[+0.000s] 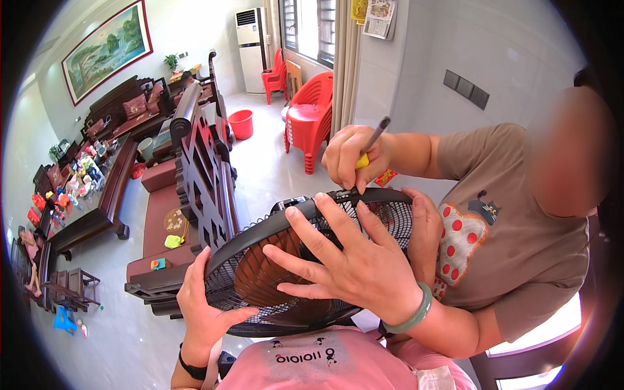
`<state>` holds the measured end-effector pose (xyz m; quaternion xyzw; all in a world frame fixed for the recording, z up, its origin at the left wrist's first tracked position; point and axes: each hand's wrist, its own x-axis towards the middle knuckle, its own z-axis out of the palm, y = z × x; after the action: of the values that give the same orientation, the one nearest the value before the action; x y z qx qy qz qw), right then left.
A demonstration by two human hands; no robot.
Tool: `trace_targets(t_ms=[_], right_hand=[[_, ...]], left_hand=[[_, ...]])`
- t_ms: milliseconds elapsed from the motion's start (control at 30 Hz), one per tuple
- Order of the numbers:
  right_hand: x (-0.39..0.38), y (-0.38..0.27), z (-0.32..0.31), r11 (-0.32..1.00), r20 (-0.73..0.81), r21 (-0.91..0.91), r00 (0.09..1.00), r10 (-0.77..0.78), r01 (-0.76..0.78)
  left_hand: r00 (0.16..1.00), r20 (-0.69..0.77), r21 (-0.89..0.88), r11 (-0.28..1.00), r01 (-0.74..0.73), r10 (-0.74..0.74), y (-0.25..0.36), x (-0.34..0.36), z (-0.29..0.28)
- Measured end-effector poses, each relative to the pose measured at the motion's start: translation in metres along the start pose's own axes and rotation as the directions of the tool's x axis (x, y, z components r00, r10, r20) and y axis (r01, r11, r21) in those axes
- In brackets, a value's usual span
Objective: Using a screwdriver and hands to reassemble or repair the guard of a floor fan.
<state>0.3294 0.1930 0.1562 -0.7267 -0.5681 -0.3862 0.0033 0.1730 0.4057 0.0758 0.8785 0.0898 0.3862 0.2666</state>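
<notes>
A black fan guard (253, 227) is held horizontally before me, brown showing beneath its wires. My left hand (201, 305) grips its left rim, thumb stretched across the edge. My right hand (421, 237) holds the right side, partly hidden behind the co-worker's forearm. The co-worker's left hand (351, 266), with a green bangle (419, 305), spreads its fingers over the guard. Their right hand (351, 149) holds a slim dark tool (378, 130) with yellow near the fingers, at the top of the rim.
The co-worker (513, 227) stands close on the right. Behind the fan are a carved wooden sofa (146, 263), red stacked chairs (309, 114) and a red bucket (240, 123). At left stand a cluttered table (104, 201), a person in pink (27, 244) and a small blue stool (64, 318).
</notes>
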Motion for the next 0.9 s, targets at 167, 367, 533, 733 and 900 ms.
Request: trace_targets(t_ms=[167, 367, 533, 733, 900], right_hand=[[0.001, -0.002, -0.009, 0.998, 0.029, 0.056, 0.999, 0.029, -0.031], [-0.004, 0.005, -0.012, 0.997, 0.049, 0.082, 0.999, -0.008, 0.004], [0.001, 0.001, -0.014, 0.990, 0.051, 0.137, 0.999, 0.013, -0.020], [-0.003, 0.000, -0.011, 0.992, 0.026, 0.127, 0.999, 0.020, -0.023], [-0.005, 0.002, -0.008, 0.997, 0.013, 0.080, 1.000, -0.020, 0.019]], left_hand=[[1.000, -0.005, 0.005, 1.000, -0.002, 0.002, 0.002, -0.002, 0.000], [1.000, 0.013, 0.039, 0.999, -0.028, 0.027, 0.006, -0.001, 0.002], [1.000, 0.008, 0.013, 1.000, -0.016, 0.016, 0.002, -0.003, 0.001], [1.000, 0.002, 0.027, 1.000, -0.006, 0.006, 0.003, -0.006, 0.001], [1.000, 0.001, 0.033, 0.999, -0.005, 0.005, 0.002, -0.009, 0.000]])
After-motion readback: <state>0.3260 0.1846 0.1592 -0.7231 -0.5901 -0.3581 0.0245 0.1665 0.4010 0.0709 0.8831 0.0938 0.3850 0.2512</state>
